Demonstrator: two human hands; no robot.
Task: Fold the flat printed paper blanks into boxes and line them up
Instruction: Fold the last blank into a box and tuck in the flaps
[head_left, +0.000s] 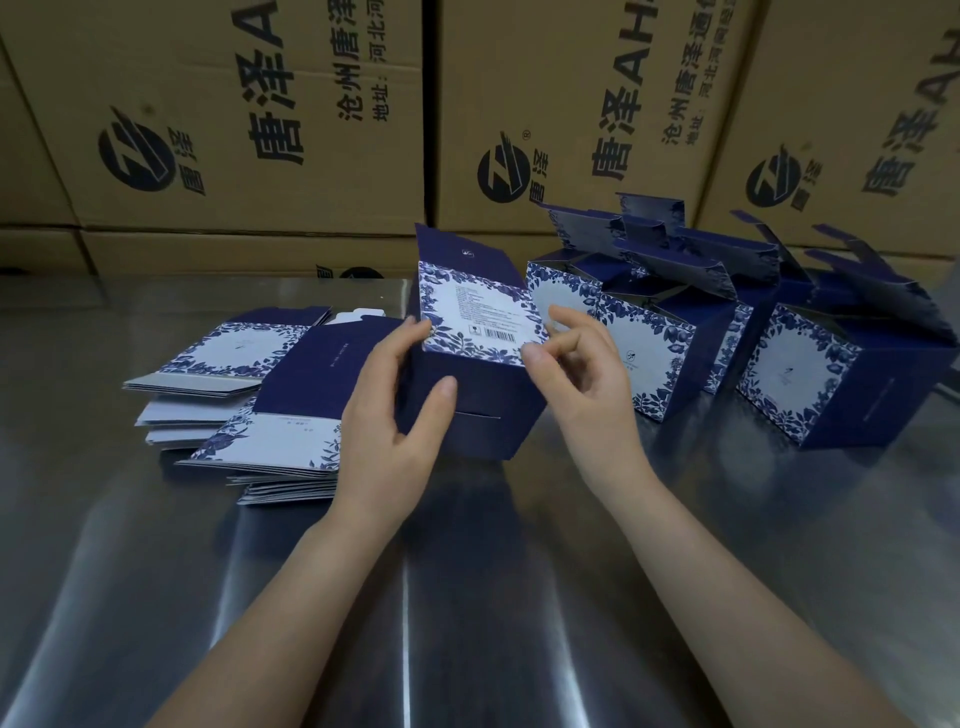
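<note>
Squaring up a single box (470, 415) at the centre of the frame looks to be the step in hand. It stands on the metal table (467, 597), with its white flowered panel and barcode facing up and its dark lid flap raised behind.

The left hand (389, 410) grips the box from the left, its thumb laid across the dark front face and its fingers curled round the far left edge. The right hand (582, 358) is half closed. Its thumb and forefinger pinch the right edge of the printed panel near the barcode, and the other fingers are loosely bent and touch nothing.

A slot line shows on the front face, so the bottom seems tucked, though I cannot tell how firmly.

The flat blanks (244, 395) lie in slipping stacks at centre left, just beside the left wrist. The finished boxes (800, 379) stand at centre right with lids open, in a loose row before the brown cartons (234, 130) that fill the top of the frame.

The next move probably calls for pressing the walls square, then setting this box at the near left end of that row, touching its neighbour. The left hand would then be free to draw the top blank.
</note>
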